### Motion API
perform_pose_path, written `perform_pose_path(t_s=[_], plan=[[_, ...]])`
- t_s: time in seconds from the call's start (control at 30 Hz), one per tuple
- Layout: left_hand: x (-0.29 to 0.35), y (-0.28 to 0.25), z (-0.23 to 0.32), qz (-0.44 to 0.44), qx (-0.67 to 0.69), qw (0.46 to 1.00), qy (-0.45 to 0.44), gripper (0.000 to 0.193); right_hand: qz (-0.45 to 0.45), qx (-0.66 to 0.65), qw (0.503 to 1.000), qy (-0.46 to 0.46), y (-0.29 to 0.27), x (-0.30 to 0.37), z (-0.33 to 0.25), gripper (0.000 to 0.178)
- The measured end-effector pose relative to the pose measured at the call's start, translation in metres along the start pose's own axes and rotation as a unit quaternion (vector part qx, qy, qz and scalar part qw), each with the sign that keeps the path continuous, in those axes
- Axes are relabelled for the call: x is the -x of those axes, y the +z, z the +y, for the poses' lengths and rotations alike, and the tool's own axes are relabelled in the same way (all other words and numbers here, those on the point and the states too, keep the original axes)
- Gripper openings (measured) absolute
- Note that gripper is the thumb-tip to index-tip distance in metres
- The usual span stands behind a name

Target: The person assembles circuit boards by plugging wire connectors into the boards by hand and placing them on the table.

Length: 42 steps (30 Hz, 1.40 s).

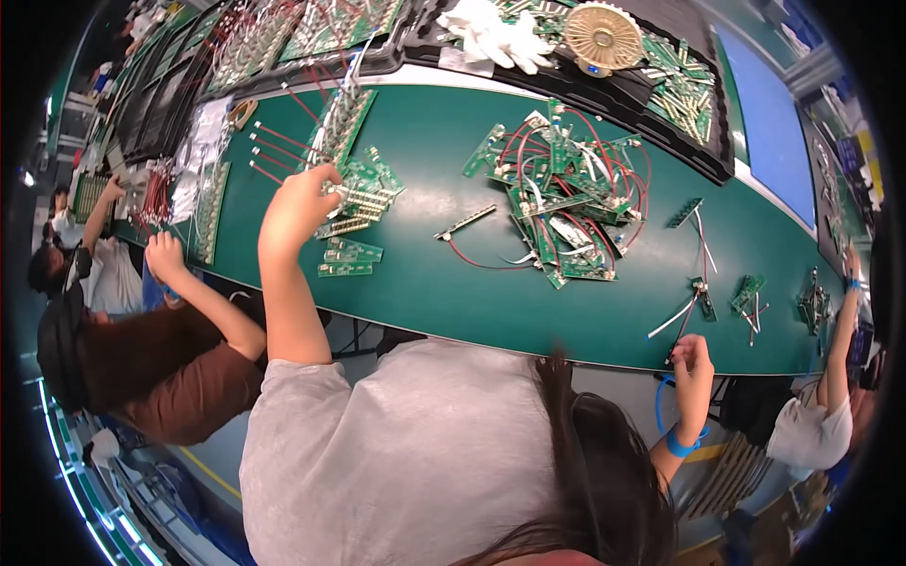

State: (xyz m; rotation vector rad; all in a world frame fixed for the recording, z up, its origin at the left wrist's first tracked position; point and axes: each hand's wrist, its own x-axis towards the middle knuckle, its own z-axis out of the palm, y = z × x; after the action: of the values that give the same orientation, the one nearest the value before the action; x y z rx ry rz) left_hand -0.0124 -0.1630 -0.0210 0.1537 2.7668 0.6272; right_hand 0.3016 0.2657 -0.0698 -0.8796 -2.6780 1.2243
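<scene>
My left hand [300, 209] reaches over a pile of small green circuit boards [366, 200], its fingers curled together at the pile's left side. Whatever lies between those fingertips is hidden. Just beyond it stands a long green board panel [345, 127] with red wires and white plugs sticking out to the left. At the table's front edge on the right, my right hand [695, 356] pinches a thin dark red wire [681, 328]. That wire runs up to a small green board [704, 296], which also has a white lead.
A tangled heap of wired circuit boards [571, 203] covers the middle of the green table [425, 292]. Black trays [661, 118] at the back hold boards, white gloves [495, 36] and a round tan fan-like disc [604, 40]. Co-workers sit left and right, one co-worker's hand [166, 257] nearby.
</scene>
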Motion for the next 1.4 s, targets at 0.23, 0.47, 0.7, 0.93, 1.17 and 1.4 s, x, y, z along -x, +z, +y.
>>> perform_pose_path(t_s=[0.23,0.47,0.7,0.93,1.17,1.4], plan=[[-0.005,0.032,0.008,0.067,-0.056,0.995,0.043,0.027,-0.016,0.082,0.991,-0.104,0.022,-0.007,-0.021,0.021],[-0.044,0.055,0.026,0.092,-0.194,0.977,-0.005,0.043,0.023,0.175,0.968,-0.177,0.029,-0.016,-0.026,0.02],[-0.075,0.056,0.006,0.035,-0.132,0.99,-0.024,0.039,0.061,0.257,0.925,-0.271,0.019,-0.047,-0.046,0.014],[-0.077,0.058,0.017,0.08,-0.101,0.991,0.041,0.024,0.238,-0.041,0.923,-0.299,0.003,-0.081,-0.072,0.016],[-0.074,0.054,0.035,0.116,-0.036,0.988,0.1,0.02,0.064,-0.342,0.923,-0.167,0.018,-0.096,-0.146,0.026],[-0.038,0.032,0.115,-0.171,0.571,0.752,0.281,0.02,0.061,-0.207,0.915,-0.34,0.034,-0.107,-0.203,0.011]])
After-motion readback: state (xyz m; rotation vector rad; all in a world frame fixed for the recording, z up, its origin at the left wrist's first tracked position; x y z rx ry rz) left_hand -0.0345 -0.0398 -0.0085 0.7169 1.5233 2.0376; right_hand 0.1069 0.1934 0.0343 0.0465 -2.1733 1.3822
